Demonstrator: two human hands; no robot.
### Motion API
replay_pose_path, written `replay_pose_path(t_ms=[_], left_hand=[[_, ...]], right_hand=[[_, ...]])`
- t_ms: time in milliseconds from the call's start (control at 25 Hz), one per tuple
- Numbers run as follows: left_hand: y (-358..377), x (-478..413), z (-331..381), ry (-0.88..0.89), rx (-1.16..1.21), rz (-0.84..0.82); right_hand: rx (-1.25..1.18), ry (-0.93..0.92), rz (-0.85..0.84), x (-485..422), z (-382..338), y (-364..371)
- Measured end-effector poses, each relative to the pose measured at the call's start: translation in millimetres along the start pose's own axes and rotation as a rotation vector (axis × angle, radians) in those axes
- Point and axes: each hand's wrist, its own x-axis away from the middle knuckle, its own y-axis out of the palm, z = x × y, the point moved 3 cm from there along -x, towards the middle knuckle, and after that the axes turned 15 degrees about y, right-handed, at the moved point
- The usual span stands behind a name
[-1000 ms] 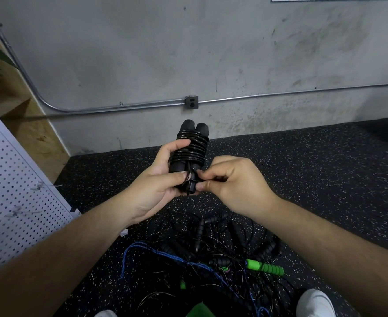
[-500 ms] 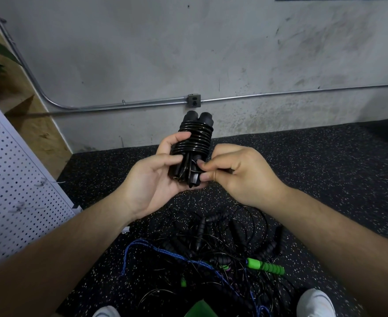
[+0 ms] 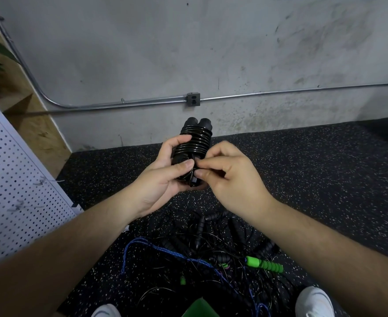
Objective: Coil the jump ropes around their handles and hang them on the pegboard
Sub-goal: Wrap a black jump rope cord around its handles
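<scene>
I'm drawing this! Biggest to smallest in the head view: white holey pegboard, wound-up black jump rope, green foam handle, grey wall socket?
1. white perforated pegboard
2. coiled black jump rope
3. green foam handle
4. grey wall socket
The rope is nearer the camera, the socket farthest, so real sizes are unsure.

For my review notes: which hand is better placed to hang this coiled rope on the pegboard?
Likely left. The left hand grips the rope; the pegboard stands on its side. The right hand only pinches its end.
</scene>
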Motion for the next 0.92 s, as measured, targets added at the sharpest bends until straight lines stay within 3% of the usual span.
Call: replay_pose_path(t_ms=[160,440,640,920], left_hand=[[-6,-6,2,0.015,0.023,0.064],[0,0,-10,-0.01,0.02,0.026],[-11,-7,9,0.035,0.018,0.061],[-8,-4,-2,-0.017,-0.119,-0.044]], right_hand=[[0.017,0.002,-0.053,1,6,-2],[0.016,0.033,0.07,-3,-1,0],[0.004,0.001,0.0,-6,7,-3],[0.028,-0.036,0.049,-8,5,9]])
